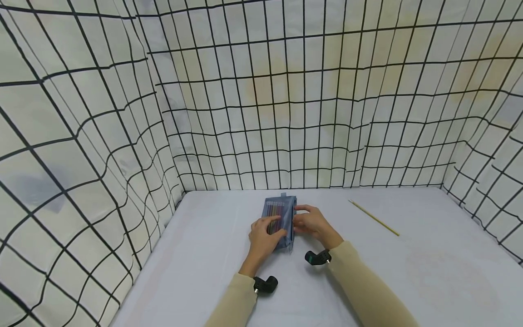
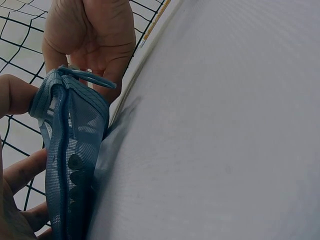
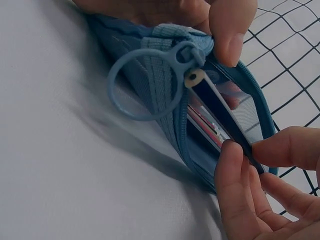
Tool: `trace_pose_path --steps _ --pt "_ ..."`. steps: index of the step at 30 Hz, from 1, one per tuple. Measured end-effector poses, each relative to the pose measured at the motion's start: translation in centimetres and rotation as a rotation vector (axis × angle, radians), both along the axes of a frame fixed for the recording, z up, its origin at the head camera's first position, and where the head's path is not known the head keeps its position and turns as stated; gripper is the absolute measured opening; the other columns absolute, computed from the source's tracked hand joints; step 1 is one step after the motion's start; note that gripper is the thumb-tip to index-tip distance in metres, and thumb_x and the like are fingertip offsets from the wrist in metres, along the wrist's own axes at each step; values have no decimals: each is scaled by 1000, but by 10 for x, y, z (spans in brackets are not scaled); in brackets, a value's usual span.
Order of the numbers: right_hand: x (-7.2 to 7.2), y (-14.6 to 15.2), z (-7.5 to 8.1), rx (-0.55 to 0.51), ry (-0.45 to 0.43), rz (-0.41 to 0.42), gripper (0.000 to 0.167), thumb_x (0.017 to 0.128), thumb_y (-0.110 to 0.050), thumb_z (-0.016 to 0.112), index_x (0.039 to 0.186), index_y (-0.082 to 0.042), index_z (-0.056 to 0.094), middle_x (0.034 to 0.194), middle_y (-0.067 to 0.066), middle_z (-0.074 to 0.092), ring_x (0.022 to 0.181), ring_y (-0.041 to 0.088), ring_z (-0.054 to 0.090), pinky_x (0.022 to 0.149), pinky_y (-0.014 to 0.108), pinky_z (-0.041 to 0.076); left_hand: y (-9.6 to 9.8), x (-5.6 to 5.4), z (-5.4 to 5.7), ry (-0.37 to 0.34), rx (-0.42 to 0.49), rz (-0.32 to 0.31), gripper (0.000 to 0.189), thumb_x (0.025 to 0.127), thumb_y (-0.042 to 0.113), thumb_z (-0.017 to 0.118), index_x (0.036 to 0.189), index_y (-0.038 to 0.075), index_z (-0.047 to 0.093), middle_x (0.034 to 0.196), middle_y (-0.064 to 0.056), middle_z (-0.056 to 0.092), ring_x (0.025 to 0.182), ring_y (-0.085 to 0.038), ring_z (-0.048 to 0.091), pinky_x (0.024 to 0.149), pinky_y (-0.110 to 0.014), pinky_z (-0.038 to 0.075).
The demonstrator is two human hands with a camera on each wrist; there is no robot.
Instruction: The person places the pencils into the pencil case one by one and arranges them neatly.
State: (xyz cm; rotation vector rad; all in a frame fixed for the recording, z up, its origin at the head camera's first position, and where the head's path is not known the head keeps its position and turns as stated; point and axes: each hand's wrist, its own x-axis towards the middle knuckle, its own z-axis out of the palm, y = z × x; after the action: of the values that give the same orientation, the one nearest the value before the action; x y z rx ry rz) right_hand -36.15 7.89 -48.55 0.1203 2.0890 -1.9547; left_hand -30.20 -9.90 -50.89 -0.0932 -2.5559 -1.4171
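A blue mesh zip pencil case [image 1: 288,204] stands between both hands, colored pencils showing through its side in the head view. My left hand [image 1: 263,237] grips the case, with its thumb [image 3: 231,37] at the unzipped mouth in the right wrist view. At that mouth my right hand [image 3: 272,185] pinches a dark blue pencil [image 3: 220,107] between thumb and fingers. The pencil lies along the opening, its flat wooden end beside the zipper's ring pull [image 3: 111,84]. Other pencils [image 3: 207,121] are partly visible deeper inside. In the left wrist view the right hand [image 2: 92,35] is beyond the case.
A yellow pencil [image 1: 373,218] lies on the white table [image 1: 429,272], right of the hands. Black netting [image 1: 286,91] over white sheeting rises behind the table and on both sides. Each wrist wears a small black camera, such as the right one [image 1: 317,258].
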Motion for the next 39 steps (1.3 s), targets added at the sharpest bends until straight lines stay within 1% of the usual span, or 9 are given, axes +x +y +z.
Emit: trace_pose_path --steps 4,9,16,20,25,30,33,36,39 --pt "-1 -3 1 3 -9 -11 52 95 0 61 146 -4 51 110 17 68 93 22 67 75 31 62 -1 0 -1 -2 -9 5 52 81 36 72 130 22 70 143 -14 58 141 -38 37 113 -67 24" --pt "-3 -5 3 2 -25 -23 53 96 0 61 147 -5 51 113 18 67 94 22 67 76 31 62 -1 -1 -1 0 -18 6 52 80 35 73 130 20 70 142 -15 58 139 -39 38 112 -67 26" --pt "-3 -10 1 11 -32 -17 55 95 2 62 147 -2 49 114 21 67 93 23 68 79 34 63 0 0 0 -3 -7 -3 51 81 35 73 130 20 70 143 -16 58 139 -39 37 112 -68 25" --pt "-1 -11 0 18 -31 -12 54 94 3 63 146 0 49 110 22 69 89 22 70 78 35 63 0 0 1 -3 -8 -10 53 81 36 73 131 19 69 143 -15 57 140 -38 37 112 -68 24" --pt "2 -10 2 16 -20 -25 49 92 3 66 140 0 55 104 18 70 83 19 70 76 34 63 1 0 2 0 -10 -4 52 81 37 74 130 20 70 143 -15 58 139 -38 38 112 -67 25" --pt "0 -1 -3 41 8 -22 46 92 -2 68 137 -3 59 108 19 72 85 19 71 74 32 63 0 -1 1 19 -16 -1 52 80 36 74 129 20 70 141 -14 60 137 -37 40 110 -67 27" --pt "-2 10 -7 82 24 -21 45 93 -7 69 137 -6 60 108 17 72 84 17 71 73 30 62 0 -1 0 20 -19 -4 52 80 35 74 129 20 70 141 -13 60 137 -37 40 110 -67 27" --pt "-3 22 -8 120 41 -6 43 94 -10 68 137 -6 61 108 16 73 82 16 70 71 29 62 0 -1 -1 10 -14 -7 51 81 34 73 130 21 70 142 -13 60 139 -37 39 112 -66 25" --pt "-3 36 -8 163 77 28 43 95 -11 68 136 -5 60 111 17 73 83 16 70 72 30 61 0 0 -1 -1 -8 -8 50 82 34 73 130 22 70 143 -12 59 140 -37 38 114 -66 24"
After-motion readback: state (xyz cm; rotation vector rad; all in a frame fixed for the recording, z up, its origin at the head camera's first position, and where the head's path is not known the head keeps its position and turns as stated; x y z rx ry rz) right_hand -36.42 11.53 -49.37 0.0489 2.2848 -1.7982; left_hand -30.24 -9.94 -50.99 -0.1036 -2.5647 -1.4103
